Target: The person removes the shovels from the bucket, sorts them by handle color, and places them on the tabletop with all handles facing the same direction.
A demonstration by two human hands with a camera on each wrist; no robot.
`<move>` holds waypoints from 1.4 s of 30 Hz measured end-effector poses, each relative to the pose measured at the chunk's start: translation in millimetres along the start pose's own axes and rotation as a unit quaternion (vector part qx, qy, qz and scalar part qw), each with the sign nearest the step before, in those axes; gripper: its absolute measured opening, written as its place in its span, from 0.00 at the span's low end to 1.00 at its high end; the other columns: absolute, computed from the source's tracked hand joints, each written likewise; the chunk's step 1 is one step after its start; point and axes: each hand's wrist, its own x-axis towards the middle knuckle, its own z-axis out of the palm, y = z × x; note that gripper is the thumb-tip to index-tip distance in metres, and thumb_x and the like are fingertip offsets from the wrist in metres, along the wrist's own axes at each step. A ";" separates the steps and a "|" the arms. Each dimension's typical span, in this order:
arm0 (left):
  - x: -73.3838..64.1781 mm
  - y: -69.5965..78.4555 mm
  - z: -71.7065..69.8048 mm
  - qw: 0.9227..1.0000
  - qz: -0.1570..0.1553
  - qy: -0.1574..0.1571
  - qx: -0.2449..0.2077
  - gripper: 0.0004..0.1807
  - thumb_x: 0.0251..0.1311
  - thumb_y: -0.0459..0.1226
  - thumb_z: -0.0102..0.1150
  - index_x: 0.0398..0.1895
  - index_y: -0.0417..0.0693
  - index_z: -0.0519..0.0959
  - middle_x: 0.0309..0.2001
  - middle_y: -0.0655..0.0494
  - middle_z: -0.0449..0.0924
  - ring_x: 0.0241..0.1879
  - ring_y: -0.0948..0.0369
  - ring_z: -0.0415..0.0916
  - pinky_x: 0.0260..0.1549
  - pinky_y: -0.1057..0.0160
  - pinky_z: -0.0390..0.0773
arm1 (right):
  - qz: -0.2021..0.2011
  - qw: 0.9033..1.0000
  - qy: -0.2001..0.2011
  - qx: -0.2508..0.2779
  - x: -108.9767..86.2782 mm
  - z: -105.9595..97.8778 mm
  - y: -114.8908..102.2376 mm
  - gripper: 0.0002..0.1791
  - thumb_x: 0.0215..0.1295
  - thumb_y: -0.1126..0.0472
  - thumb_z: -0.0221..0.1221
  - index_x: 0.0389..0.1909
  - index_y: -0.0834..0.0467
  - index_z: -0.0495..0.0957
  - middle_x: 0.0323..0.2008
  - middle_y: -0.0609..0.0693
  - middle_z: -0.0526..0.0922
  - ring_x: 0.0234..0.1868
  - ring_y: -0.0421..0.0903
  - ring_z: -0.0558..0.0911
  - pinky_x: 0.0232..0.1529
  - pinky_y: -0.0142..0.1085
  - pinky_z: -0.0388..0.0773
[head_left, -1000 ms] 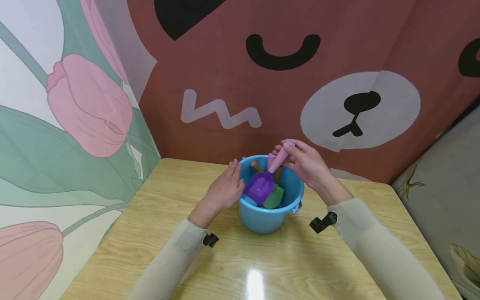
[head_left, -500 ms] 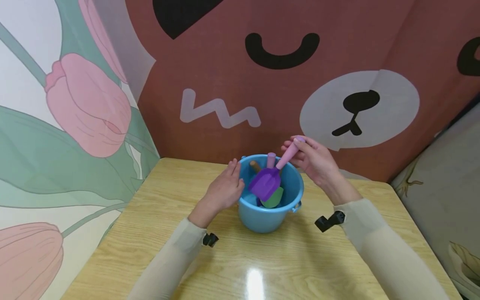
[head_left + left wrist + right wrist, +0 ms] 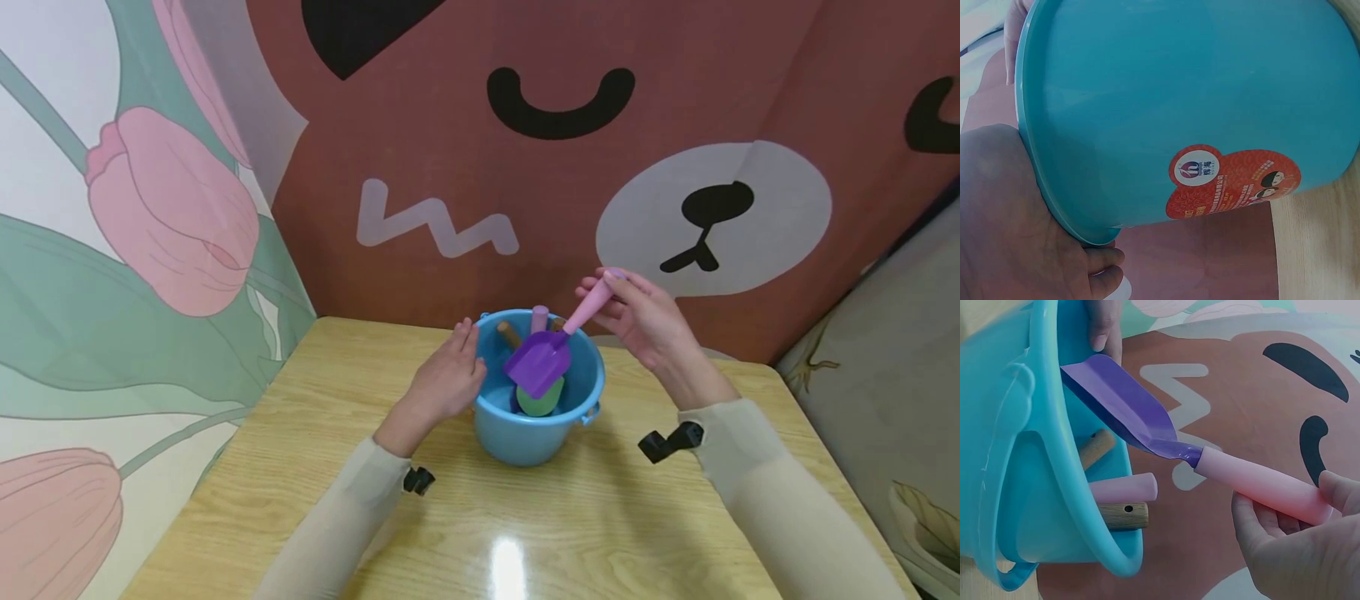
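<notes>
A light blue bucket (image 3: 517, 437) stands upright on the table. My left hand (image 3: 448, 379) rests at its left rim, fingers fairly straight and the thumb by the rim; in the left wrist view, the palm (image 3: 1016, 219) lies along the bucket's edge. My right hand (image 3: 648, 321) pinches the pink handle of a purple toy shovel (image 3: 538, 364) between thumb and fingers. That shovel is tilted, its scoop over the bucket's mouth. Inside the bucket are a green piece (image 3: 542, 398), another pink handle (image 3: 1125, 487) and wooden handles (image 3: 1125, 515), their lower parts hidden.
The wood-grain table (image 3: 300, 467) spreads around the bucket. Behind it hangs a brown cloth (image 3: 435, 287) with a bear print, and a floral cloth (image 3: 172, 208) is at the left. A bucket handle joint (image 3: 591, 412) sticks out at the right.
My right hand has moved up and to the right with the purple shovel, lifting its scoop higher above the things in the bucket. The left hand has stayed at the rim.
</notes>
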 end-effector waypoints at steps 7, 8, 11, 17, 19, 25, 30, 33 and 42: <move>-0.8 0.6 -1.1 1.000 -0.001 0.000 -0.005 0.36 0.78 0.50 0.33 0.81 0.40 0.47 0.82 0.46 0.41 0.81 0.51 0.37 0.76 0.50 0.52 | -0.003 1.000 -0.006 0.026 -3.2 -5.0 -5.6 0.20 0.71 0.53 0.61 0.58 0.58 0.77 0.52 0.54 0.86 0.52 0.48 0.87 0.56 0.42 0.82; -0.9 0.6 -0.9 1.000 0.000 0.000 -0.006 0.36 0.78 0.50 0.34 0.81 0.40 0.48 0.82 0.46 0.41 0.81 0.51 0.38 0.76 0.50 0.52 | -0.003 0.999 -0.009 0.034 -3.7 -6.0 -6.6 0.19 0.72 0.54 0.61 0.58 0.59 0.78 0.51 0.54 0.86 0.52 0.48 0.87 0.56 0.42 0.82; -0.8 0.3 -0.3 1.000 0.000 0.002 -0.008 0.36 0.78 0.50 0.34 0.81 0.40 0.48 0.82 0.46 0.42 0.81 0.51 0.38 0.76 0.50 0.53 | -0.004 0.999 -0.010 0.046 -5.9 -9.9 -9.7 0.17 0.71 0.54 0.61 0.56 0.58 0.79 0.50 0.55 0.86 0.52 0.49 0.87 0.56 0.43 0.82; -0.8 0.0 0.4 1.000 0.000 0.003 -0.009 0.36 0.78 0.50 0.33 0.81 0.40 0.47 0.82 0.46 0.41 0.81 0.51 0.38 0.76 0.50 0.52 | -0.004 0.999 0.002 0.044 -9.2 -17.9 -14.5 0.17 0.71 0.54 0.61 0.55 0.57 0.80 0.50 0.53 0.87 0.56 0.50 0.85 0.56 0.43 0.82; -0.6 0.1 0.4 1.000 0.000 0.001 -0.010 0.36 0.78 0.50 0.33 0.81 0.40 0.47 0.82 0.47 0.41 0.81 0.51 0.37 0.76 0.50 0.52 | -0.003 0.999 0.001 0.051 -9.9 -21.1 -16.1 0.16 0.71 0.55 0.61 0.54 0.58 0.80 0.49 0.53 0.87 0.56 0.51 0.85 0.56 0.43 0.82; -0.8 1.3 -0.6 1.000 -0.002 0.001 -0.009 0.36 0.78 0.50 0.34 0.81 0.40 0.47 0.82 0.47 0.41 0.81 0.51 0.38 0.76 0.50 0.52 | -0.008 0.997 -0.008 0.076 -12.6 -30.8 -20.7 0.12 0.73 0.57 0.59 0.51 0.58 0.82 0.47 0.53 0.88 0.53 0.50 0.87 0.56 0.42 0.82; -1.2 1.8 -0.7 1.000 -0.004 -0.002 -0.004 0.36 0.78 0.50 0.34 0.81 0.40 0.47 0.82 0.46 0.41 0.81 0.50 0.39 0.76 0.50 0.52 | -0.014 0.996 -0.008 0.093 -14.6 -37.3 -23.3 0.11 0.74 0.59 0.58 0.49 0.59 0.83 0.45 0.54 0.89 0.50 0.50 0.88 0.55 0.44 0.83; -1.2 2.1 -0.9 1.000 -0.006 -0.005 -0.002 0.36 0.78 0.50 0.34 0.81 0.41 0.46 0.82 0.47 0.41 0.81 0.50 0.38 0.76 0.50 0.51 | -0.017 0.994 -0.016 0.111 -15.2 -41.4 -24.5 0.11 0.74 0.60 0.57 0.48 0.60 0.84 0.44 0.56 0.89 0.49 0.52 0.88 0.55 0.45 0.83; -2.2 2.7 -1.9 1.000 -0.004 -0.004 -0.006 0.36 0.78 0.50 0.34 0.81 0.40 0.46 0.82 0.47 0.41 0.81 0.51 0.38 0.76 0.50 0.51 | -0.021 0.989 -0.016 0.146 -17.3 -51.2 -30.2 0.10 0.75 0.62 0.56 0.47 0.62 0.83 0.43 0.58 0.88 0.48 0.54 0.88 0.55 0.46 0.83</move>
